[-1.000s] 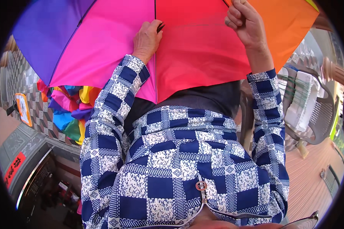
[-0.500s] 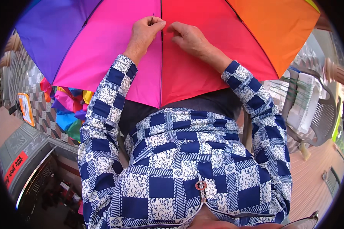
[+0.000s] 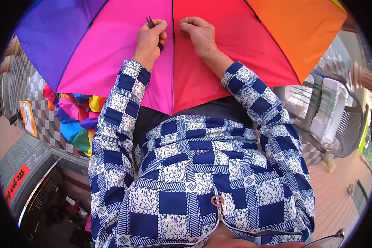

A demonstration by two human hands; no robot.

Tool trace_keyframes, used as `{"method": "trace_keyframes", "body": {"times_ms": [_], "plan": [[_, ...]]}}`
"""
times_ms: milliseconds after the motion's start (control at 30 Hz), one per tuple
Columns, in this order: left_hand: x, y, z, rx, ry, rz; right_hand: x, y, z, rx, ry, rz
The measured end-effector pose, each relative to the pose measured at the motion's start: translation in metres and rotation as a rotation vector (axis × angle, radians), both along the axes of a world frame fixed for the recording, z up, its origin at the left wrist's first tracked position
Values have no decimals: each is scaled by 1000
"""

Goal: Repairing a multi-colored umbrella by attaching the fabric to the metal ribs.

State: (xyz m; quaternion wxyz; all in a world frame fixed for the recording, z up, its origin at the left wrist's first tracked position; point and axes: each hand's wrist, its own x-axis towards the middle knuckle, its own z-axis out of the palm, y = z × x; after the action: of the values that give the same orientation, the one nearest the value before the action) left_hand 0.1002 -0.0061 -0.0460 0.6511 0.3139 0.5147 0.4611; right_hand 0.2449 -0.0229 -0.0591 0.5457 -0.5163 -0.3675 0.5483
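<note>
A rainbow-coloured umbrella canopy (image 3: 219,74) lies spread over my lap, its dark ribs showing along the seams. Over the pink panel, my left hand (image 3: 149,43) is closed round small dark thread snips (image 3: 149,22); two pointed tips stick up past the fingers and the other end shows below the palm. Across the middle rib (image 3: 173,62), my right hand (image 3: 200,36) hovers at the red panel with thumb and forefinger pinched together. Whatever is in that pinch is too small to make out.
Crumpled multicoloured fabric (image 3: 76,118) is heaped on the patterned floor to the left. At the right stands a grey plastic chair (image 3: 346,132) bearing a white block (image 3: 328,109) with green strands over it. An orange-framed panel (image 3: 27,119) is at the far left.
My left hand has turned and drawn left and down, bringing more of the snips into view. My right hand has turned more upright. The umbrella has shifted slightly left.
</note>
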Motion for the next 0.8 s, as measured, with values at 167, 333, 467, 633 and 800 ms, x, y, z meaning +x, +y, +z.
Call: {"method": "trace_keyframes", "body": {"times_ms": [167, 333, 467, 633, 800], "plan": [[2, -6, 0, 3, 37, 57, 17, 3, 10, -132, 545, -78], [3, -9, -8, 146, 449, -39, 55, 13, 15, -56, 773, 108], [4, -14, -5, 348, 831, -172, 85, 19, 23, -32, 661, 93], [13, -15, 1, 336, 1029, -251, 97, 20, 22, 7, 570, 197], [17, -17, -23, 465, 1368, -193, 87, 14, 35, -132, 496, 139]]}}
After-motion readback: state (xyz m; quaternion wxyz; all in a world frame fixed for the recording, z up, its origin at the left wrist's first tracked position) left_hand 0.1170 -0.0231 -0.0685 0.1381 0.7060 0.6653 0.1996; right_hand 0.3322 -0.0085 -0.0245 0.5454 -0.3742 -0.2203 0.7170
